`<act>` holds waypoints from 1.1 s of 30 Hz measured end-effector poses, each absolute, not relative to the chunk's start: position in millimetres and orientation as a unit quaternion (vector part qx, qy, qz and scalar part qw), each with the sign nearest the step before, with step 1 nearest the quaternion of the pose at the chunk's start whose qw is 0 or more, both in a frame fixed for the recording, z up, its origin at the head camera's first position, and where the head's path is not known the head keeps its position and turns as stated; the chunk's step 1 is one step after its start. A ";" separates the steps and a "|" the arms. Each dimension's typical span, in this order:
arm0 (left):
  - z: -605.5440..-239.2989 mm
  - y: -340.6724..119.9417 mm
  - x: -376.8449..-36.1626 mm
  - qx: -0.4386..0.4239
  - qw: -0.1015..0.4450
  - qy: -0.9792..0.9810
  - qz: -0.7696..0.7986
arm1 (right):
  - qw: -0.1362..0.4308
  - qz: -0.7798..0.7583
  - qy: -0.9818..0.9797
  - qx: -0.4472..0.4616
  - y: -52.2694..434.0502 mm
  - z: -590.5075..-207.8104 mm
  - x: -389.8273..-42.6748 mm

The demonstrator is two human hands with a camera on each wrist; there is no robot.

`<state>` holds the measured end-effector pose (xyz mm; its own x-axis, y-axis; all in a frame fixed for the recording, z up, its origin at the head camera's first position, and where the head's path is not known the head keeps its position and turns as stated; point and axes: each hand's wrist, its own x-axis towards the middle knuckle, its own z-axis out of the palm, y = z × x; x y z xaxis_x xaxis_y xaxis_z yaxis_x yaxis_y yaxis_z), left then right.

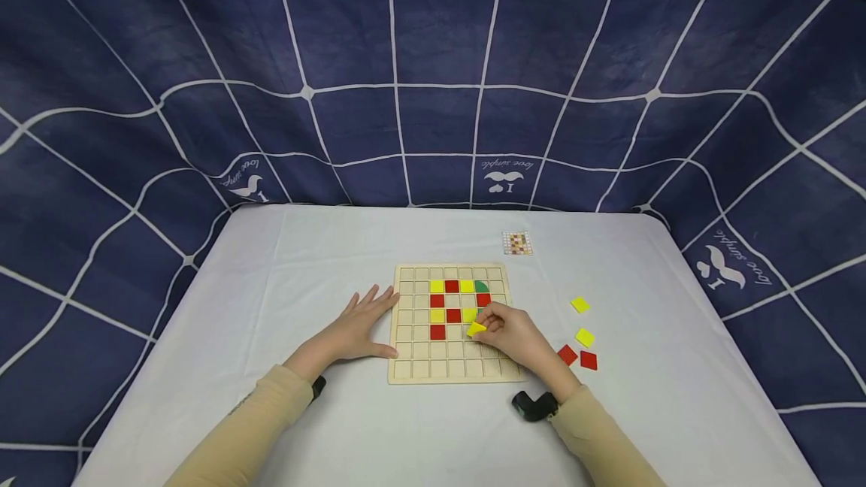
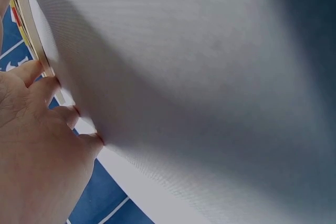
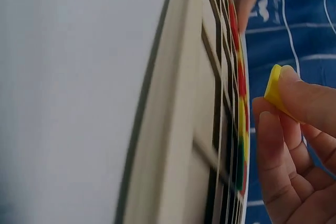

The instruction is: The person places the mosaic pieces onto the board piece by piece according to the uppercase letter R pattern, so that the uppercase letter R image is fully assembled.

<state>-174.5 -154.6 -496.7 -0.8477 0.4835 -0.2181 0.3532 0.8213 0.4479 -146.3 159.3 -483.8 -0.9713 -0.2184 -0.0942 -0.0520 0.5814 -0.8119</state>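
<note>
A wooden grid board (image 1: 410,371) lies on the white table, with red, yellow and green tiles set in several of its squares. My right hand (image 1: 510,334) pinches a yellow tile (image 1: 476,329) between thumb and fingers over the board's right half, just below a row of placed tiles. The right wrist view shows this yellow tile (image 3: 274,85) held above the board's surface. My left hand (image 1: 353,327) rests at the board's left edge, fingers spread and straight, thumb and fingertips touching the rim. In the left wrist view the left hand's fingertips (image 2: 63,109) meet the tablecloth beside the board.
Right of the board lie loose yellow tiles (image 1: 579,305) and red tiles (image 1: 588,361), one red tile close to the right forearm. A small printed pattern card (image 1: 517,243) sits behind the board. A dark blue gridded cloth (image 1: 433,126) hangs around the table's back and sides.
</note>
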 end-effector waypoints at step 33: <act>-497.2 -154.5 -174.6 0.225 0.156 0.941 0.199 | 0.081 -0.347 0.916 -0.185 104.2 -490.1 -141.0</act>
<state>-174.6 -154.5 -497.2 -0.8502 0.4849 -0.2050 0.3606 0.8201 0.4443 -141.0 104.2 -490.1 -0.9185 -0.3951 -0.0193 -0.2832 0.6911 -0.6650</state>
